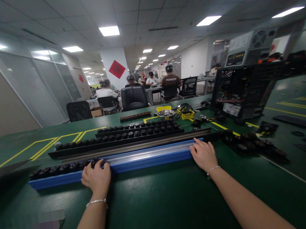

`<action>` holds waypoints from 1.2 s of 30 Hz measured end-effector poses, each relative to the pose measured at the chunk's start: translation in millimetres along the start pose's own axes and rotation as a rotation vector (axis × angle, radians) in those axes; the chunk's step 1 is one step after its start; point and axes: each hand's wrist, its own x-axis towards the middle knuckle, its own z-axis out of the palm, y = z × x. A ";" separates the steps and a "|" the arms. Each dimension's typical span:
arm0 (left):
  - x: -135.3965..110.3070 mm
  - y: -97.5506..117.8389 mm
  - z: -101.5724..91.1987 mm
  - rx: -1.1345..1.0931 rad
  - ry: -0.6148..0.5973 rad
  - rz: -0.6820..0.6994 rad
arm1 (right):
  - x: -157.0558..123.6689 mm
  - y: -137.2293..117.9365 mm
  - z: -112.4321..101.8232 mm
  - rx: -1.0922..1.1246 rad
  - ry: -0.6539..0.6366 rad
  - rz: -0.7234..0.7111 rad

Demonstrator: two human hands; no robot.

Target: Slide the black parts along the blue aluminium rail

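A long blue tray (pixel 149 162) with a clear channel lies across the green table (pixel 161 206) in front of me. Small black parts (pixel 60 169) fill its left stretch. My left hand (pixel 96 177) curls over the tray's near edge and its fingers touch a black part at the end of that row. My right hand (pixel 203 153) rests on the tray's right end with fingers bent over the rim. Each wrist wears a thin bracelet.
Behind the blue tray lie a grey rail (pixel 134 145) and two black trays (pixel 116 137) loaded with black parts. Loose black parts (pixel 251 145) are heaped to the right. An open computer case (pixel 242 90) stands at the back right. People sit at far desks.
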 end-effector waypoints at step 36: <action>-8.4 8.8 -3.7 -0.010 -0.001 0.054 | 0.3 -0.1 -0.3 -0.025 -0.007 0.006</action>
